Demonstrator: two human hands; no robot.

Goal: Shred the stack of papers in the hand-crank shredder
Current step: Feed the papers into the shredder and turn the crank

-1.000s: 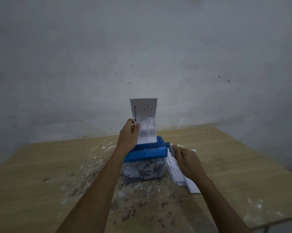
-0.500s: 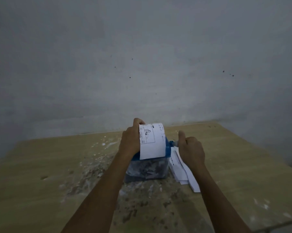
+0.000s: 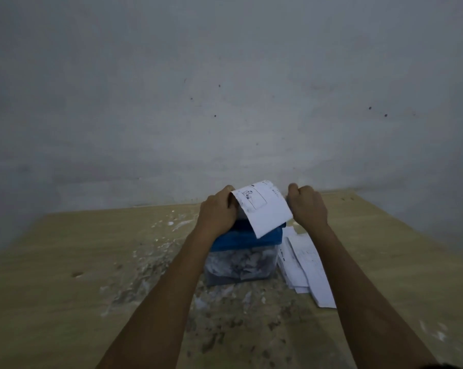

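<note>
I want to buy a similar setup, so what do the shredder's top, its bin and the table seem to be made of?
The shredder's blue top looks like matte opaque moulded plastic, evenly coloured. The bin seems clear plastic, since shreds show through its wall. The table looks like light wood or wood-grain laminate with a dull finish; faint grain lines show, but which of the two is unclear.

So the hand-crank shredder (image 3: 245, 243) sits mid-table (image 3: 65, 275), wall (image 3: 225, 75) behind it at 12 o'clock. Paper sheet (image 3: 262, 209) flops over its top toward 6. Left hand (image 3: 219, 209) is on the shredder's 9 o'clock side, right hand (image 3: 307, 206) at 3. Stack of papers (image 3: 304, 270) lies just beside the shredder at 3 o'clock. Shreds fill the bin (image 3: 241, 265) underneath.
</note>
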